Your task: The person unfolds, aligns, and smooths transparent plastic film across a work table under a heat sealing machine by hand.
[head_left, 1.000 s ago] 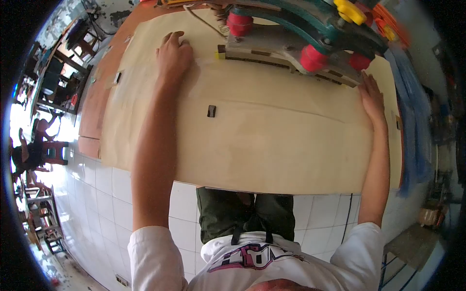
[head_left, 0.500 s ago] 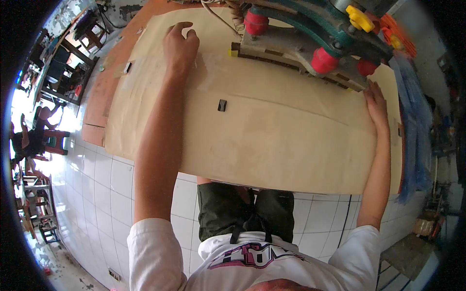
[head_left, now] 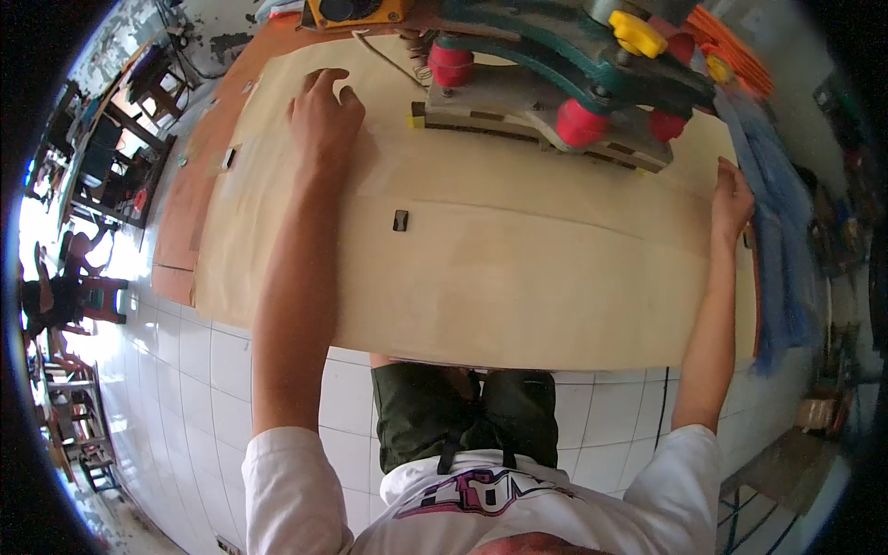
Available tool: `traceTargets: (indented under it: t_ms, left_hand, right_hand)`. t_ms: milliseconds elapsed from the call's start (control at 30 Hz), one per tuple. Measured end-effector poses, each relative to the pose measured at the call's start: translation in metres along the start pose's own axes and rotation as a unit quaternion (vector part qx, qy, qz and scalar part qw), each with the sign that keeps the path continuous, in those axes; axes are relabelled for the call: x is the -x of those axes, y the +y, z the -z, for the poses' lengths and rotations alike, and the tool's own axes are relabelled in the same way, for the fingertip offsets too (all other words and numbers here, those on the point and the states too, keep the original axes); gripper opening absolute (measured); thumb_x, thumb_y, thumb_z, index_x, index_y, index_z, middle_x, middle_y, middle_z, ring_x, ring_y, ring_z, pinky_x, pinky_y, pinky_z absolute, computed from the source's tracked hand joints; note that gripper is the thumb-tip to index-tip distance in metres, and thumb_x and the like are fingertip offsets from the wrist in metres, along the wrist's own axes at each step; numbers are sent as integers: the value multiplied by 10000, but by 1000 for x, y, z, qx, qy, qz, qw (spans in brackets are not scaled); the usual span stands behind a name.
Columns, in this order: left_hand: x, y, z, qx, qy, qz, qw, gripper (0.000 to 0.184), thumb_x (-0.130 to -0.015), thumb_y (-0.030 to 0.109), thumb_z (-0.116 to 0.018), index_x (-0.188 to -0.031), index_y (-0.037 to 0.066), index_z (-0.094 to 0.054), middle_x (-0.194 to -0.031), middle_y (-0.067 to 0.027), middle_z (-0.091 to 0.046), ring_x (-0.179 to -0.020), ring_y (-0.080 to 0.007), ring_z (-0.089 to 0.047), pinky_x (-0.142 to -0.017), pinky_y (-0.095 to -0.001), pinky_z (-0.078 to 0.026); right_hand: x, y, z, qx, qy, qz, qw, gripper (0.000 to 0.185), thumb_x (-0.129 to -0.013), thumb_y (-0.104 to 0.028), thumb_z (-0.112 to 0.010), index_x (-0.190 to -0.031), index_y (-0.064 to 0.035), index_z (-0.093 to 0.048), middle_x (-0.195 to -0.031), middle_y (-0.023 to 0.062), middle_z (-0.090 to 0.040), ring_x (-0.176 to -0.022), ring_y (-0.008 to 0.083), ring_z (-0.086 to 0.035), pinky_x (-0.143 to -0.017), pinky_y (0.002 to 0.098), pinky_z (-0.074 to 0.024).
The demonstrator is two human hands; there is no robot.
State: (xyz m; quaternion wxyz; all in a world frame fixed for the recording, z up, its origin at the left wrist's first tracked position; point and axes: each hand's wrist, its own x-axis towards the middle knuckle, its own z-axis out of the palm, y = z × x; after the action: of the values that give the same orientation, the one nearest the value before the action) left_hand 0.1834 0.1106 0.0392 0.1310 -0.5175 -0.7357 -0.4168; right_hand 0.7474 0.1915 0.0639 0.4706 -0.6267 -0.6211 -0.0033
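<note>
A broad cream sheet (head_left: 481, 287) covers the tabletop before me. My left hand (head_left: 326, 113) is over its left back part, open and holding nothing, with fingers loosely bent and thumb apart. Beside the sheet's right edge is my right hand (head_left: 733, 203); one finger points away from me and the others look curled in, and whether anything is in them is hidden. A machine head with a pale metal bar (head_left: 546, 129), red knobs (head_left: 583, 124) and a dark green frame (head_left: 527, 55) stands over the back, between my hands. A small dark clip-like piece (head_left: 400, 221) lies mid-sheet.
Blue translucent sheeting (head_left: 777, 240) hangs along the table's right side. At the back are a yellow-orange device (head_left: 356, 11) and a pale cable (head_left: 388, 57). Another small dark piece (head_left: 228, 159) lies by the left edge. A person (head_left: 55, 287) is at far left.
My right hand has moved right, away from the end of the machine bar to the sheet's edge, and its fingers have bent. The whole view has shifted slightly; my left hand stays about where it was.
</note>
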Motion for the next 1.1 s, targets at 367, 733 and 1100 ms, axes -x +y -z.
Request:
traceTargets:
  t_ms: [367,733,1100]
  left_hand:
    - [5,5,6,-11,-45,-14,999,288,-843,167,-577,-1110,143,-681,-1239,-93,-621,-1182,-272,-567,-1104,-514,-309]
    - [6,1,7,-23,-28,-11,999,332,-833,187,-572,-1149,178,-675,-1245,-74,-629,-1173,-270,-579,-1102,-511,-309]
    - [10,2,6,-34,-33,33,998,363,-814,170,-585,-1171,187,-655,-1202,-63,-646,-1156,-269,-587,-1121,-542,-275]
  right_hand:
    - [-10,-3,75,-115,426,69,895,210,-901,-46,-525,-981,53,-692,-926,150,-713,-728,215,-682,-666,301,-542]
    - [-52,164,273,477,110,-216,845,693,-870,-399,-557,-1471,-102,-379,-1516,216,-313,-1317,405,-413,-1042,553,-399]
    - [-15,313,402,429,-35,-367,825,736,-893,-555,-485,-1446,-73,-426,-1479,175,-410,-1287,423,-459,-1035,540,-410]
